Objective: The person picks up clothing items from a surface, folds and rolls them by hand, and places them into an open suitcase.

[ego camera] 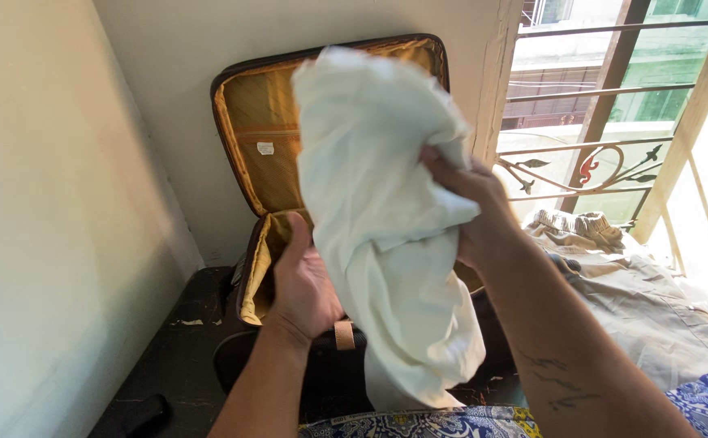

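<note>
A white cloth garment (378,211) hangs bunched in the air in front of me. My right hand (471,203) grips its upper right part, fingers closed into the fabric. My left hand (303,284) is under the cloth's left edge, palm up and fingers spread, touching the fabric from behind. Behind the cloth stands an open dark suitcase (260,138) with a mustard-yellow lining, its lid leaning against the wall. The cloth hides most of the case's inside.
A pale wall (62,203) closes the left side. A window with a metal grille (605,122) is at the right. Beige folded clothes (638,284) lie at the right, and a blue patterned fabric (451,423) runs along the bottom edge. The floor is dark.
</note>
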